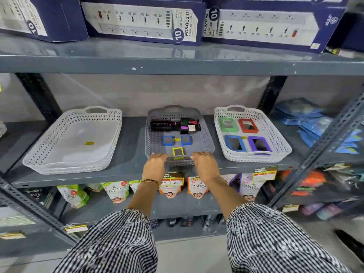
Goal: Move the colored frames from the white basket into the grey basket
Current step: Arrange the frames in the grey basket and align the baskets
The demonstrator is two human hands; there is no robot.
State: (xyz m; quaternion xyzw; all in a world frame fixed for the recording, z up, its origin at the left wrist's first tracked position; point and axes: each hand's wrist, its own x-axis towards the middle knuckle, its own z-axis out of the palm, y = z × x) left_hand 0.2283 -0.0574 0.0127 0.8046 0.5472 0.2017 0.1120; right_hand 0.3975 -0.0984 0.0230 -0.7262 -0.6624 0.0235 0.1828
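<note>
Both arms stretched fwd, roughly parallel, elbows low. Checked black-white sleeves to approx elbow, forearms bare. Left hand point(154, 164) palm down, fingers curled over fwd, knuckles up. Thin bangle on left wrist. Right hand point(204, 164) same pose, level w/ left, near each other but apart. Each grip closed over same near rim; fingertips hidden.

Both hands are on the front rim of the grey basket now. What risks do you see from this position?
1. The left hand and right hand hold the grey basket at the shelf's front edge; pulling it might tip it off.
2. The yellow-green frame lies against the front rim and might slide out.
3. Four frames wait in the white basket on the right; reaching across might catch the round hairbrush.
</note>
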